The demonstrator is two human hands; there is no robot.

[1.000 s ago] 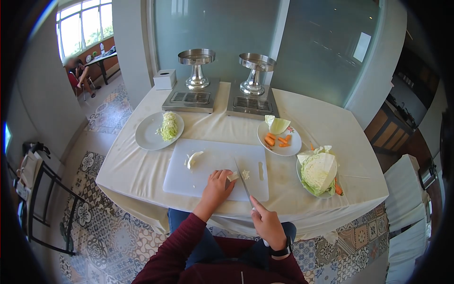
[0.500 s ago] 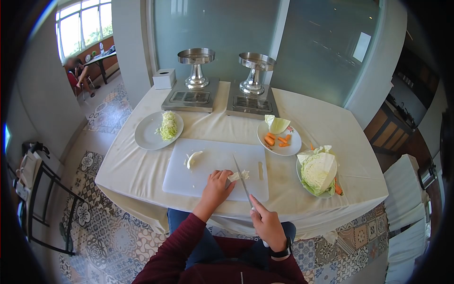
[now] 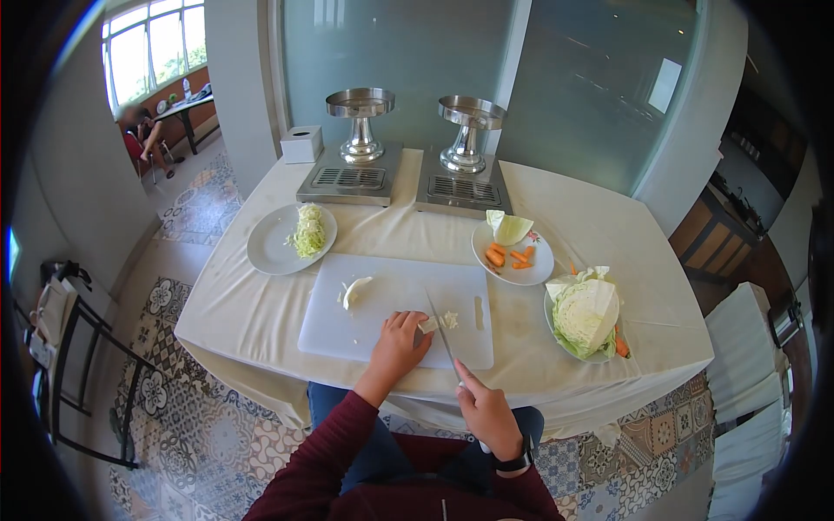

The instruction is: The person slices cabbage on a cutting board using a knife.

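A white cutting board (image 3: 395,282) with a handle slot lies at the table's front. On it, my left hand (image 3: 400,340) is closed on a small piece of pale cabbage (image 3: 428,325), fingertips at its left edge. My right hand (image 3: 488,412) grips a kitchen knife (image 3: 440,323), its index finger stretched along the top near the handle. The blade points away from me and stands against the right side of the piece. Fine cabbage shreds (image 3: 449,319) lie just right of the blade. A separate cabbage chunk (image 3: 351,293) rests at the board's left.
Shredded cabbage sits on a plate (image 3: 269,241) at the left. Another plate (image 3: 517,277) holds carrot pieces and a cabbage leaf. A cut cabbage (image 3: 586,314) stands at the right. Two metal stands (image 3: 361,149) (image 3: 463,158) and a tissue box (image 3: 301,144) are behind. A person (image 3: 148,139) sits far left.
The knife has shifted slightly left along the cabbage piece, which looks shorter. More of the shreds now show to the right of the blade. My left hand has barely moved.
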